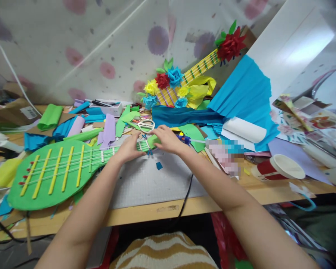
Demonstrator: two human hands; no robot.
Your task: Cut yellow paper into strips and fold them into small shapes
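Two hands, head view: both are the person's own, side by side at the narrow end of a green paper guitar (58, 175).
Left hand: the left hand (131, 147) is clamped on the neck, thumb on the near side and fingers on the far side, probably to steady it.
Right hand: the right hand (165, 140) curls over the guitar's head beside the small blue pegs; whether its fingers grip or merely touch cannot be told.
Guitar: it lies across the table (134, 216), round body to the left, head over the grey mat (156, 190), which seems to put the fine end within reach of both hands.
Mat: a blue scrap (159, 165) lies just below the pegs.
Behind: scissors (146, 126) rest just beyond the fingers, likely kept handy; a flowered guitar (200, 67) leans at the back, perhaps out of the way.
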